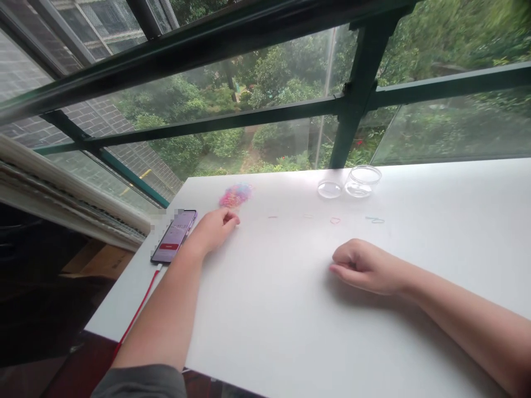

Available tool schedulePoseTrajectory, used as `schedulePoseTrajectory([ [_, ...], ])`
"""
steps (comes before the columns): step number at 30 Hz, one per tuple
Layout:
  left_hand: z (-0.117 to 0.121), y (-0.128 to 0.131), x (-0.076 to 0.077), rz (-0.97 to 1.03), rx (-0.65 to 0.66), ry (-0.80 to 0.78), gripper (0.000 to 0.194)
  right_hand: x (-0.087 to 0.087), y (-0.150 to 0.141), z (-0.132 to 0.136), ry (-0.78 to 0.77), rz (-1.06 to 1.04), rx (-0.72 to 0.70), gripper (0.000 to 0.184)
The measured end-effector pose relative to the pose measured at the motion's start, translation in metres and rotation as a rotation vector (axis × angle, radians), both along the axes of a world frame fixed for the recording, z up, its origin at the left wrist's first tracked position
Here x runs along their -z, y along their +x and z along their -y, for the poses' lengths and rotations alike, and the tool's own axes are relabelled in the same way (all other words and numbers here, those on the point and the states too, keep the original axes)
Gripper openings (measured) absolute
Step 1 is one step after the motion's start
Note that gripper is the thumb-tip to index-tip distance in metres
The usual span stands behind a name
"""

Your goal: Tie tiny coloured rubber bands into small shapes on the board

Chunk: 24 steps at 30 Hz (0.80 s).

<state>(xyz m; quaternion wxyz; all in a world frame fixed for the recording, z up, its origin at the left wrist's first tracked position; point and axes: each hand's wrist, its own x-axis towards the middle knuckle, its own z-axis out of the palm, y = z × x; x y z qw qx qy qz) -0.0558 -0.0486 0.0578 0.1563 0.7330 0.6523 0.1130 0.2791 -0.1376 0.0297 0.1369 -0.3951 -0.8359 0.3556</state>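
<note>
My left hand (215,225) rests on the white table (290,309) with its fingers curled in. It lies just below a heap of small coloured rubber bands (235,194). Whether anything sits in its pinch I cannot make out. My right hand (365,266) lies on the table near the middle, its fingers loosely curled and nothing visible in them. Beyond it, single bands lie apart in a row: a pink one (334,220) and a green one (375,220). Two fainter bands lie to their left.
A phone (174,236) with a lit screen lies at the table's left edge, a red cable (136,315) running down from it. A clear round container (363,179) and its lid (329,189) stand at the far edge by the window.
</note>
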Motion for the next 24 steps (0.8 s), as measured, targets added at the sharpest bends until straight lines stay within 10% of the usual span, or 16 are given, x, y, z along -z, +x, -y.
schedulePoseTrajectory([
  [11,0.020,0.057,0.023,0.584,0.339,-0.208,0.023,0.001,-0.008,0.000,-0.038,-0.075,0.144,0.024],
  [24,0.037,0.144,0.023,0.552,0.675,-0.046,0.009,0.010,-0.007,-0.004,-0.241,-0.490,0.409,0.020],
])
